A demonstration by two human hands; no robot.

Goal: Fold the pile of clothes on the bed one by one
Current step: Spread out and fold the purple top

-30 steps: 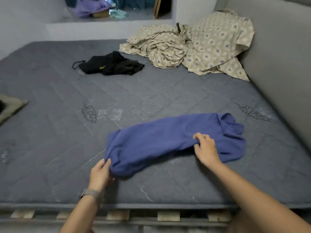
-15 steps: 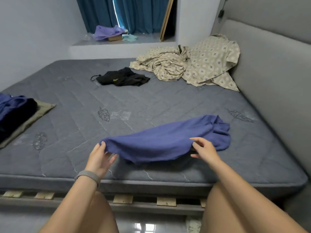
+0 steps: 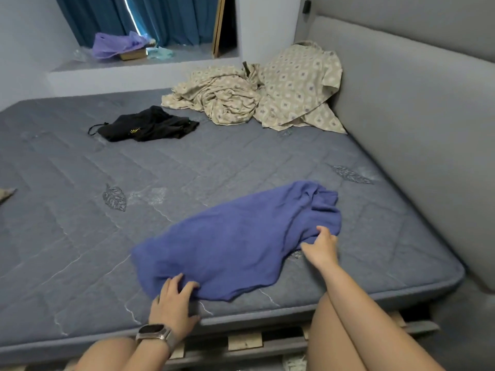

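2 hands (image 3: 174, 303) (image 3: 322, 246) grip—seemingly—blue garment (image 3: 235, 242).

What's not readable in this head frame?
- Blue garment: motion-blurred, bunched; type unclear.
- Left hand: fingertips sunk in the cloth hem.
- Black garment: yellow logo too small to read.
- Olive cloth: cut off by the left frame edge.
- Patterned sheet: crumpled; anything beneath is hidden.

Both hands, left (image 3: 172, 303) and right (image 3: 321, 246), gripping a blue garment (image 3: 235, 242) on the grey mattress (image 3: 80, 236).
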